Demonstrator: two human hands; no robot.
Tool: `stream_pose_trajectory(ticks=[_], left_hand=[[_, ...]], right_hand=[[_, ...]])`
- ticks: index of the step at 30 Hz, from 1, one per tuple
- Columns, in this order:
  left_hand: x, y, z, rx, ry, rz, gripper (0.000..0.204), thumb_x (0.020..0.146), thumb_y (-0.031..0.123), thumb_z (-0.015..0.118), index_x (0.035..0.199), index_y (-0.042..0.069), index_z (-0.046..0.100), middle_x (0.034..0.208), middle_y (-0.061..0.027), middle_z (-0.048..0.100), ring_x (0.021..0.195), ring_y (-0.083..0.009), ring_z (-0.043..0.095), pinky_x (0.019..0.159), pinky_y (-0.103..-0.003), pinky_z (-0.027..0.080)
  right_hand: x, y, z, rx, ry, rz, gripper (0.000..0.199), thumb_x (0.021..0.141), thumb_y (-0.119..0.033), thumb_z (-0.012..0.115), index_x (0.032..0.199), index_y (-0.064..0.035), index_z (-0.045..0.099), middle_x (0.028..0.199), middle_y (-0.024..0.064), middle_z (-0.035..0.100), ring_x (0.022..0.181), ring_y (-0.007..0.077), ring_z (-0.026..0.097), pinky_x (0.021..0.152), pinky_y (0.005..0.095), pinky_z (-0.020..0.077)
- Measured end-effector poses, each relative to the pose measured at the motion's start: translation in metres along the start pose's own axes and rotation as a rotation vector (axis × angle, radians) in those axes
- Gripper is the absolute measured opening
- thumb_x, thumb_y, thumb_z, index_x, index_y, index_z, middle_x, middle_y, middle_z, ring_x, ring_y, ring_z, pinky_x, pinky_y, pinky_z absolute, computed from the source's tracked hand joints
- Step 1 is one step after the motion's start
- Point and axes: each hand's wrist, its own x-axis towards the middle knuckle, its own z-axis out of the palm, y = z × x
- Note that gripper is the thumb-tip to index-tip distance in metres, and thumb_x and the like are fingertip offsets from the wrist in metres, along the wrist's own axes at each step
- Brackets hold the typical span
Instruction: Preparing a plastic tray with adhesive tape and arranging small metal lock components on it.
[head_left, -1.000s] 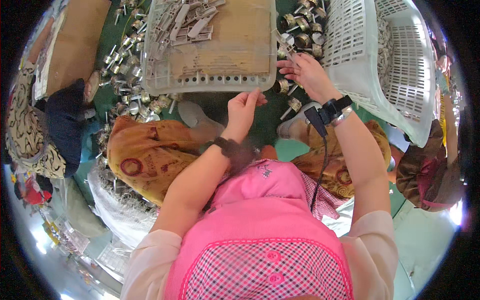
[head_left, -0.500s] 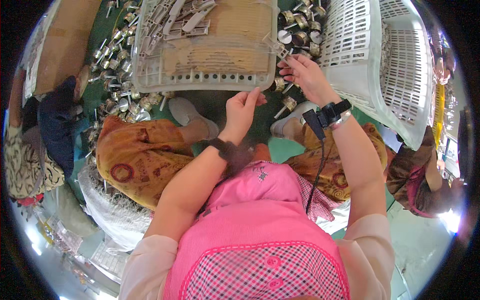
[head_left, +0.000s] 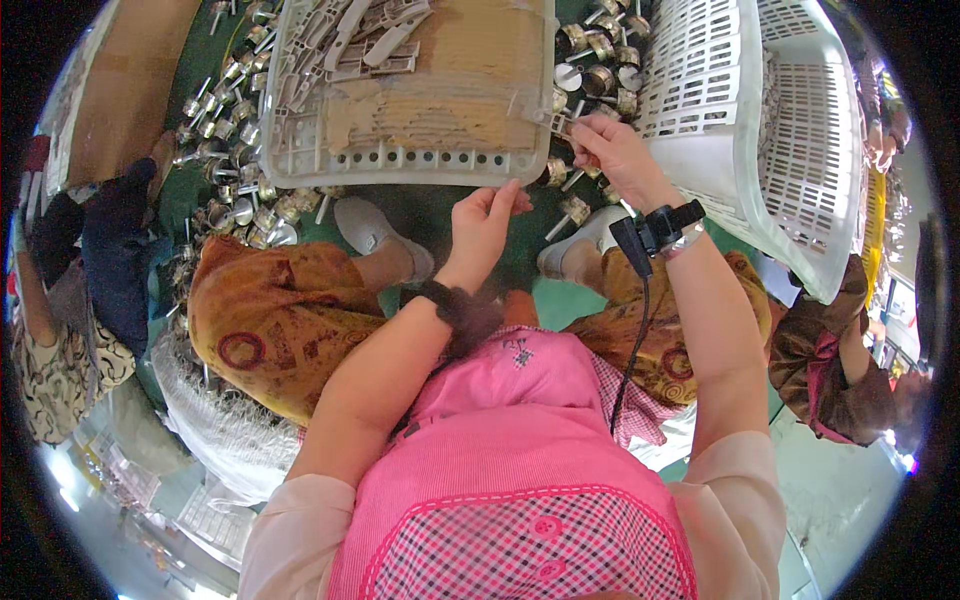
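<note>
My right hand [head_left: 618, 160] is closed, thumb and fingers pinching the end of a pale, slotted plastic part [head_left: 556, 122]. That part reaches over the right edge of a whitish translucent plastic crate [head_left: 440, 165]. Closer to me, my left hand [head_left: 484, 228] has its thumb and fingers pressed together just below the crate's near rim. Whatever it may hold is hidden. Cardboard [head_left: 440, 115] covers much of the crate's top. Several similar pale plastic parts [head_left: 350, 40] lie heaped on its far left.
Many small metal cylinders with thin stems [head_left: 235, 125] lie on the green floor left of the crate, and more [head_left: 600, 80] to its right. A white perforated basket [head_left: 700, 110] stands at the right. Brown cardboard [head_left: 125, 90] is at the far left. Other people sit at both sides.
My right hand and the plastic part have shifted slightly downward, and the part's free end now lies lower over the crate's edge. My left hand has barely moved.
</note>
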Motion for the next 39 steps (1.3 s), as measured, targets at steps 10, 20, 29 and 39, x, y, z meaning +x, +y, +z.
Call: stream_pose_trajectory(ticks=[10, 20, 29, 39], left_hand=[[0.0, 0.001, -0.007, 0.308, -0.023, 0.184, 0.03, 0.09, 0.02, 0.05, 0.078, -0.003, 0.064, 0.071, -0.0085, 0.065, 0.069, -0.0134, 0.06, 0.066, -0.029, 0.047], [-0.014, 0.012, -0.006, 0.355, -0.061, 0.075, 0.037, 0.089, 0.029, 0.05, 0.079, -0.002, 0.066, 0.077, -0.0109, 0.067, 0.074, -0.0168, 0.062, 0.071, -0.029, 0.047], [0.006, 0.028, 0.0, 0.166, -0.086, 0.002, 0.036, 0.088, 0.026, 0.053, 0.08, -0.007, 0.065, 0.076, -0.0105, 0.066, 0.07, -0.0152, 0.06, 0.07, -0.028, 0.047], [0.028, 0.022, 0.006, 0.134, -0.137, -0.058, 0.033, 0.088, 0.024, 0.053, 0.08, -0.007, 0.063, 0.077, -0.012, 0.065, 0.071, -0.0149, 0.06, 0.068, -0.029, 0.047]], right_hand=[[-0.005, -0.015, 0.003, -0.184, 0.062, -0.038, 0.029, 0.087, -0.029, 0.052, 0.091, -0.0013, 0.058, 0.077, 0.0038, 0.058, 0.073, 0.0128, 0.053, 0.067, 0.027, 0.0437], [-0.021, -0.028, 0.006, 0.189, 0.055, -0.045, 0.024, 0.09, -0.022, 0.051, 0.098, 0.0004, 0.056, 0.085, 0.0031, 0.059, 0.072, 0.0094, 0.055, 0.069, 0.0224, 0.0461], [-0.085, -0.091, -0.049, -0.558, 0.618, -0.821, 0.016, 0.088, -0.014, 0.05, 0.093, -0.0017, 0.058, 0.079, 0.0087, 0.06, 0.073, 0.0171, 0.057, 0.071, 0.0291, 0.0451], [-0.118, -0.046, -0.158, -0.186, 1.007, -0.418, 0.025, 0.093, -0.022, 0.042, 0.084, -0.001, 0.053, 0.073, 0.0064, 0.059, 0.065, 0.0122, 0.054, 0.06, 0.0251, 0.0442]])
